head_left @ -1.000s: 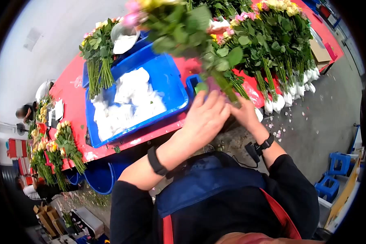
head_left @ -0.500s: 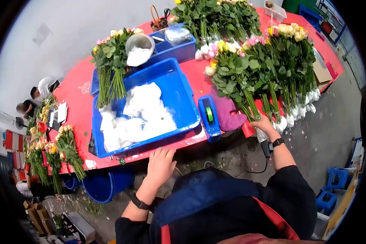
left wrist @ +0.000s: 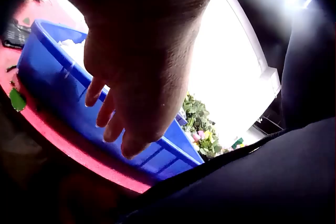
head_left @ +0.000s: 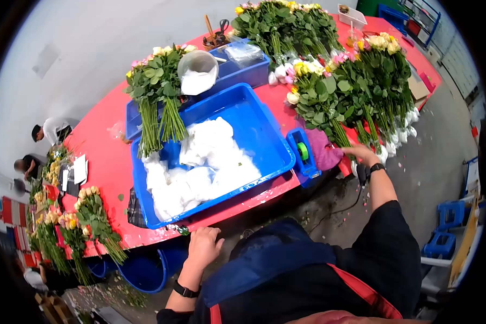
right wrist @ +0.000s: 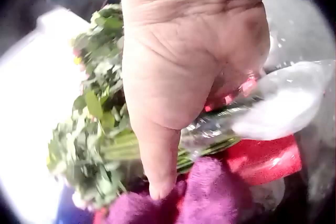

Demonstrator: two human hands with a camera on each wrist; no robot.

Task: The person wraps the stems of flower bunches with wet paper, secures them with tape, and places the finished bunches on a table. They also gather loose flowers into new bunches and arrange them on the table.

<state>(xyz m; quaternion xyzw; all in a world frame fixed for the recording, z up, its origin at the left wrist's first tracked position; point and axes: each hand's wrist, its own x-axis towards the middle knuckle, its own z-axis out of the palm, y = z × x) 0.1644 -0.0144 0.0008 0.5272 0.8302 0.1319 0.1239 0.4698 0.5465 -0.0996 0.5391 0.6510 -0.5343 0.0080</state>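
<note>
My right hand (head_left: 362,155) is at the stem ends of a bunch of roses (head_left: 324,102) laid on the red table. In the right wrist view its thumb points straight down over the stems (right wrist: 123,148), above a purple cloth (right wrist: 210,195); the other fingers are mostly hidden. My left hand (head_left: 204,245) holds nothing, its fingers loose at the table's front edge. Beyond it is a blue tray (head_left: 272,162) with wet-looking white wads (head_left: 216,146) inside. The left wrist view has these fingers hanging in front of the tray's side (left wrist: 58,82).
A blue tape dispenser (head_left: 306,162) stands between tray and purple cloth (head_left: 326,151). More rose bunches, several with white-wrapped stem ends (head_left: 399,141), lie at right. Another bunch (head_left: 155,102) lies across the tray's back left, beside a tipped bucket (head_left: 198,67). Blue tubs (head_left: 146,272) stand below the table.
Both hands held a rose bunch up in front; it was then laid on the table at right. The left hand came away to the table edge. The right hand's fingers have loosened from the stems.
</note>
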